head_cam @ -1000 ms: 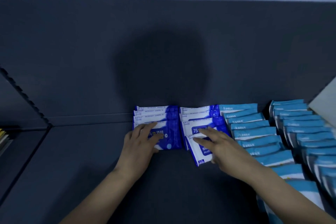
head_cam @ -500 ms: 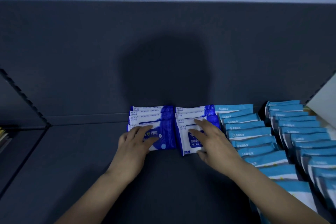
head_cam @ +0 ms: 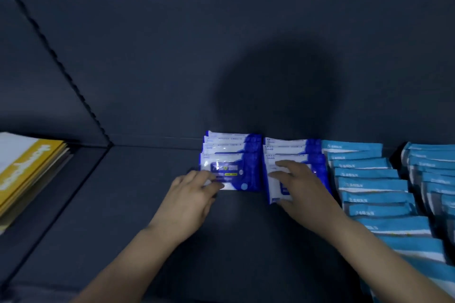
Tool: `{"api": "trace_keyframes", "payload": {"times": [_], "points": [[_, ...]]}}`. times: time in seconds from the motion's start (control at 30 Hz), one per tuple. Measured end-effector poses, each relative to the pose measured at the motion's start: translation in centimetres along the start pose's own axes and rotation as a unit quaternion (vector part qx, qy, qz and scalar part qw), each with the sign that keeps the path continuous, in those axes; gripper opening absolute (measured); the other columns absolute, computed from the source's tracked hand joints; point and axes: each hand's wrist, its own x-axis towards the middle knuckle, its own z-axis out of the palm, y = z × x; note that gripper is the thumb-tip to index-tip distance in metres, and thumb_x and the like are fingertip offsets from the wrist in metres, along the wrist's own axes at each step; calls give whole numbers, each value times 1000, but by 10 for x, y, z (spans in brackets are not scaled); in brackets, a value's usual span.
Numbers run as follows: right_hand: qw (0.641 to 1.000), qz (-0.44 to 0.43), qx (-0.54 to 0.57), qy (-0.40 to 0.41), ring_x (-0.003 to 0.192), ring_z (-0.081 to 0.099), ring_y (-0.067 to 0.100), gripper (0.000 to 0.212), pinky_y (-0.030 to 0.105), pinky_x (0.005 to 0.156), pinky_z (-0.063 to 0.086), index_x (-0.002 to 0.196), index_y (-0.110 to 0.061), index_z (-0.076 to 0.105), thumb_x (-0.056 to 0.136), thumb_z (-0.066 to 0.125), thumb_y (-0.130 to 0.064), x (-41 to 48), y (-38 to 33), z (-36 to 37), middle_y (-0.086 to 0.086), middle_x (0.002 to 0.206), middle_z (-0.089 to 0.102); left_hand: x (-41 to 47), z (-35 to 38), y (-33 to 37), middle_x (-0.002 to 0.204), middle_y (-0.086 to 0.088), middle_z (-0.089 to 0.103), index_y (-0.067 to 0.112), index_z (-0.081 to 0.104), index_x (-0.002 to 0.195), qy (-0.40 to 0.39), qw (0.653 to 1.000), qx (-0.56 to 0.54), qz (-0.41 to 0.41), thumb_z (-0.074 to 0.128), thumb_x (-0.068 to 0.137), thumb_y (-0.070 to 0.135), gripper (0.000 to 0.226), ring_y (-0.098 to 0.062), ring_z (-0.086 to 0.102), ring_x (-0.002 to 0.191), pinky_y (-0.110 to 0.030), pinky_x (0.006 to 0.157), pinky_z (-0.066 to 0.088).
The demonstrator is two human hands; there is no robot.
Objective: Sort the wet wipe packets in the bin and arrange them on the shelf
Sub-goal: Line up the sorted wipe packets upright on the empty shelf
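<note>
The skewed front packet (head_cam: 280, 187) under the right hand (head_cam: 302, 189) now sits square; its fingers press flat, while the left hand (head_cam: 189, 197) pinches its stack's (head_cam: 231, 165) corner. Both rows look tidy.

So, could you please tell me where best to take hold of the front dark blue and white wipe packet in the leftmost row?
Probably by its near bottom edge, from the front: the front dark blue and white wipe packet leans back on its row, another row beside it. The left hand already touches that lower left corner.
</note>
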Motion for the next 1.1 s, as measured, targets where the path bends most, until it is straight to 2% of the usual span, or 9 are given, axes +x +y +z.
{"api": "trace_keyframes", "payload": {"times": [0.13,0.33,0.43,0.5,0.63,0.73,0.83,0.97,1.1], "points": [[996,-67,38,51,110,56,28,48,35,94,45,120,-12,62,74,74,-13,7,-65,0,5,121,58,-47,-43,-15,96,5,62,24,68,104,7,999,19,-35,83,65,18,42,-18,62,81,-33,64,52],[972,-210,107,9,118,46,12,42,16,96,31,132,-25,49,91,58,-25,9,-229,18,-8,127,51,-188,-131,-67,96,3,63,19,68,112,51,982,54,-175,75,77,14,36,-20,63,83,-29,63,54],[959,-254,122,-33,127,37,5,44,15,102,28,138,-30,40,95,51,-30,-1,-327,43,-14,135,43,-293,-169,-93,95,5,63,19,67,111,69,962,81,-251,66,83,16,28,-17,62,83,-26,65,51],[948,-285,131,-49,126,39,5,43,15,100,30,136,-28,42,95,51,-29,-11,-398,65,-13,134,45,-369,-196,-108,94,8,62,22,67,110,53,946,99,-304,53,85,26,29,-15,61,81,-26,63,52],[925,-335,143,-108,113,53,19,31,24,94,39,121,-13,59,90,59,-20,-41,-542,117,-1,120,58,-523,-255,-128,96,6,64,22,66,114,22,897,140,-418,60,85,30,30,-15,61,79,-28,62,51],[894,-399,159,-125,107,55,14,39,15,86,37,123,-21,58,85,66,-19,-67,-631,154,-10,113,53,-620,-294,-136,95,4,65,21,67,110,14,847,170,-504,56,81,35,34,-18,64,79,-26,62,50],[867,-439,150,-181,117,45,7,42,10,91,30,133,-26,48,91,58,-28,-89,-705,182,-11,124,48,-693,-314,-140,95,-3,68,15,68,109,32,794,168,-583,79,70,18,40,-27,67,79,-33,61,56],[843,-463,141,-235,120,46,12,45,21,98,37,133,-24,48,90,59,-29,-100,-782,222,-7,128,51,-756,-318,-145,90,-4,69,12,70,105,53,743,170,-645,86,62,11,46,-27,67,76,-32,58,54],[815,-489,140,-280,119,46,8,45,15,95,35,134,-25,47,91,58,-27,-97,-846,264,-8,131,49,-806,-311,-163,91,1,68,16,66,109,61,698,160,-696,86,62,15,51,-24,65,77,-33,53,52]]}}
